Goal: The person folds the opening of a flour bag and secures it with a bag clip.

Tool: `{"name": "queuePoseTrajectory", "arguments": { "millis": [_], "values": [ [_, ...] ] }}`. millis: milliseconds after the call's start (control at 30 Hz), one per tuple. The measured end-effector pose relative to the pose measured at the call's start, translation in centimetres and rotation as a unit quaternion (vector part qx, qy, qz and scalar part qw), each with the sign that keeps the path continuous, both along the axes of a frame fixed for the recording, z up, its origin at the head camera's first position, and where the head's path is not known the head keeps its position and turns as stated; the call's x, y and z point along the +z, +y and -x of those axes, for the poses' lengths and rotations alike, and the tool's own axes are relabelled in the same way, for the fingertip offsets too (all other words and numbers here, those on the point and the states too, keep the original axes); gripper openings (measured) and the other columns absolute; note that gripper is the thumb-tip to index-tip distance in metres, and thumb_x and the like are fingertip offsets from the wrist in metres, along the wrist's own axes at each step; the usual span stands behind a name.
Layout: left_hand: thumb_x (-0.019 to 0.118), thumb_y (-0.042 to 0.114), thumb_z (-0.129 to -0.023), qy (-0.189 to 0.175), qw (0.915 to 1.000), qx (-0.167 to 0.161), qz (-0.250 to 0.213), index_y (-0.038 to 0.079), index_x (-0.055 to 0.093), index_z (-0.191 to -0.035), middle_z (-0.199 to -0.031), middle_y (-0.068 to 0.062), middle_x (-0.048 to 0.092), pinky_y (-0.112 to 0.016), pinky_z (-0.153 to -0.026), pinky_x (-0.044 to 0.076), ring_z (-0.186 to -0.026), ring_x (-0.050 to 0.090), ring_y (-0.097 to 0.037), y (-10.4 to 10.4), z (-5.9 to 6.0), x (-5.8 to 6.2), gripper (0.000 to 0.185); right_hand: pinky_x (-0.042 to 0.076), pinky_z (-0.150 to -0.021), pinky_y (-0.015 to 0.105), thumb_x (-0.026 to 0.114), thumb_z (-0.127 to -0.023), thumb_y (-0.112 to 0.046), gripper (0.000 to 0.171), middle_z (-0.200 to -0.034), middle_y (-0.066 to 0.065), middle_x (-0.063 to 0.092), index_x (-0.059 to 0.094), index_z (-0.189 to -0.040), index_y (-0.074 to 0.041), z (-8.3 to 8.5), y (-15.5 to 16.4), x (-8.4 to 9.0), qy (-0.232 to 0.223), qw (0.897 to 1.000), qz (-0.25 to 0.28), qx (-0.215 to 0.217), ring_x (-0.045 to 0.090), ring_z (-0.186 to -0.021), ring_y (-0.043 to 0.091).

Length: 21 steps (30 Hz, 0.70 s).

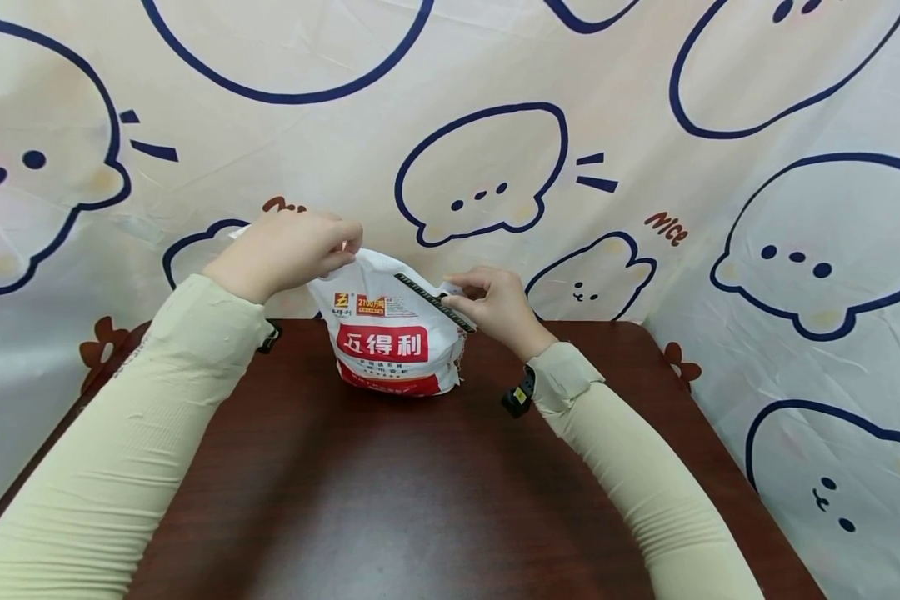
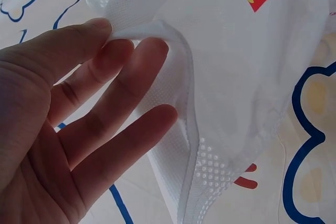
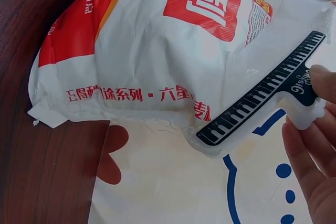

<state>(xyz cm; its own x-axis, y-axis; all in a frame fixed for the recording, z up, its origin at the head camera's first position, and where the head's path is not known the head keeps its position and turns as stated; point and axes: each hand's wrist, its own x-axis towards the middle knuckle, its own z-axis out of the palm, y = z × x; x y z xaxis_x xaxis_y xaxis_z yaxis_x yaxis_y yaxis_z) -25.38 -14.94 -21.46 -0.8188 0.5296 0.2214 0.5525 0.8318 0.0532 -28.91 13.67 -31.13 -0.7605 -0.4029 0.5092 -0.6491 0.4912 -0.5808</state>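
A white and red flour bag [image 1: 382, 343] stands on the dark table, its upper part pulled up toward the left. My left hand [image 1: 288, 248] pinches the bag's top edge between thumb and forefinger. In the left wrist view, the other fingers of that hand [image 2: 79, 114] spread beside the white woven edge. My right hand [image 1: 498, 308] holds the handle of a black-and-white bag clip [image 3: 262, 93] with piano keys printed on it. The clip lies slantwise across the bag's upper right part. Whether it clamps the bag cannot be told.
The brown wooden table [image 1: 435, 492] reaches back to a cloth backdrop [image 1: 345, 158] with cartoon animals, and more of the cloth hangs along both sides. A black device [image 1: 520, 397] is strapped to the right wrist.
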Motion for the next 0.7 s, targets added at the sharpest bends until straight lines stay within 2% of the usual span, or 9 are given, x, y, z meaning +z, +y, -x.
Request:
{"name": "queuePoseTrajectory", "arguments": {
  "millis": [367, 700],
  "values": [
    [0.066, 0.011, -0.097, 0.011, 0.9999, 0.000, 0.006, 0.009, 0.064, -0.103, -0.084, -0.007, 0.065, -0.039, -0.067, 0.053, -0.076, 0.060, -0.024, 0.13, -0.09, -0.16, 0.006, 0.061, -0.076, 0.034, 0.080, -0.086, -0.006, 0.028, -0.101, 0.011, 0.074, 0.076, -0.114, 0.000, -0.16, 0.18, 0.03, -0.010, 1.000, -0.012, -0.004, 0.071, -0.083, 0.021],
    [0.069, 0.012, -0.096, 0.033, 0.9994, -0.001, 0.003, 0.009, 0.065, -0.105, -0.095, -0.010, 0.071, -0.042, -0.070, 0.056, -0.080, 0.064, -0.026, 0.11, -0.33, -0.57, 0.010, 0.060, -0.080, 0.032, 0.078, -0.089, -0.009, 0.030, -0.105, 0.010, 0.073, 0.075, -0.118, -0.002, -0.29, 0.19, 0.00, -0.014, 0.999, -0.040, -0.008, 0.071, -0.089, 0.021]
  ]
}}
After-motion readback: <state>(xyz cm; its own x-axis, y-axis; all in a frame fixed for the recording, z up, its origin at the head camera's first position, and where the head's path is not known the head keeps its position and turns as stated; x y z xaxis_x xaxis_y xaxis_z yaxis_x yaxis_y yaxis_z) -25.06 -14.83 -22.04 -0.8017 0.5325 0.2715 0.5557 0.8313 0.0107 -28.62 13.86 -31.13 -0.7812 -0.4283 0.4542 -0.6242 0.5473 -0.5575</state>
